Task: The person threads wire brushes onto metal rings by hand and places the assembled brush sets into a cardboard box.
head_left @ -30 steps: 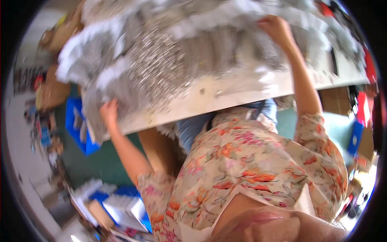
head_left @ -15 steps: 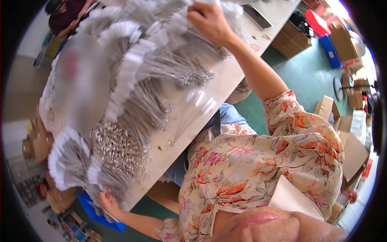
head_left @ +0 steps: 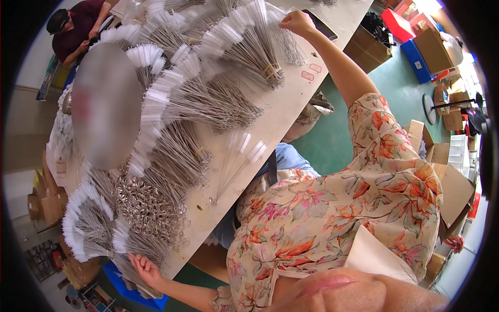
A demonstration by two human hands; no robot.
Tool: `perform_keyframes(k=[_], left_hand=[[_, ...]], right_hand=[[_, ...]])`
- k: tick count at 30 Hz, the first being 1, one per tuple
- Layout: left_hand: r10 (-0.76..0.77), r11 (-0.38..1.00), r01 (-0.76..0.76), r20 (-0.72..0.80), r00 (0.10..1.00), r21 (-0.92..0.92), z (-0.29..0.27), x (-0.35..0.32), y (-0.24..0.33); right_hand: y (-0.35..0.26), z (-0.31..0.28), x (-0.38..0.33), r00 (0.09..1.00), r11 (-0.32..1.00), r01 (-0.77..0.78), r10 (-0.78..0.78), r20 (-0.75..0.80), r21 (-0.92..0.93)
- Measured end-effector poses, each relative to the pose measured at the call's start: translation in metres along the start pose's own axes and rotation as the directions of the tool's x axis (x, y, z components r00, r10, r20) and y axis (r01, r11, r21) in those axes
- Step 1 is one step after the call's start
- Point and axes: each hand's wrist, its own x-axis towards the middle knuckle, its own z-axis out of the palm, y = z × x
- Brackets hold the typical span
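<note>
Brush bundles: bunches of thin wire-stemmed brushes (head_left: pixel 208 99) with white bristle tips lay fanned across the long pale desk (head_left: pixel 291 109), heaped over one another from the far end to the near corner.
Loose brushes: a small spread of single brushes (head_left: pixel 234 166) lay flat near the desk's front edge, apart from the bundles.
Metal rings: a pile of small shiny rings (head_left: pixel 148 205) sat among the bundles toward the near left corner.
Right hand: the right hand (head_left: pixel 297 23) reached out at the far end of the desk, fingers curled together onto the tips of a brush bundle (head_left: pixel 280 36); whether they pinched a stem could not be told.
Left hand: the left hand (head_left: pixel 145 270) rested at the near left desk edge, fingers loosely spread and touching the stems of the nearest bundle (head_left: pixel 138 247).
Hidden: a blurred oval patch covered part of the desk's left side; the near corner bundles ran partly out of sight below the desk edge.
Containers: a blue bin (head_left: pixel 132 294) stood under the desk corner, contents unclear; open cardboard boxes (head_left: pixel 431 47) stood on the green floor (head_left: pixel 332 140), contents hard to make out.
Other person: someone in a dark red top (head_left: pixel 73 34) sat at the far end.
</note>
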Motion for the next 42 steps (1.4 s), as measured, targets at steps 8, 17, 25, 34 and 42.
perform_keyframes(k=[8,17,25,34,42], left_hand=[[-0.044,0.998,0.06,0.5,0.865,-0.017,0.062,-0.027,-0.017],[0.141,0.795,-0.533,0.766,0.627,0.29,0.234,-0.115,-0.108],[0.651,0.404,-0.914,0.688,0.321,0.043,0.231,-0.087,-0.126],[0.679,0.057,-0.995,0.727,0.1,0.084,0.21,-0.101,-0.151],[0.531,0.727,-0.663,0.76,0.375,-0.181,0.218,-0.08,-0.075]], right_hand=[[-0.012,-0.036,0.022,0.934,0.932,0.255,-0.307,-0.182,-0.259],[-0.282,-0.002,-0.198,0.83,0.094,-0.076,-0.546,0.115,0.993],[-0.321,0.028,-0.282,0.636,0.219,0.104,-0.765,0.105,0.97],[-0.317,0.05,-0.291,0.488,-0.151,-0.859,-0.529,0.695,0.489],[-0.307,0.031,-0.281,0.258,0.581,0.071,-0.796,0.547,0.811]])
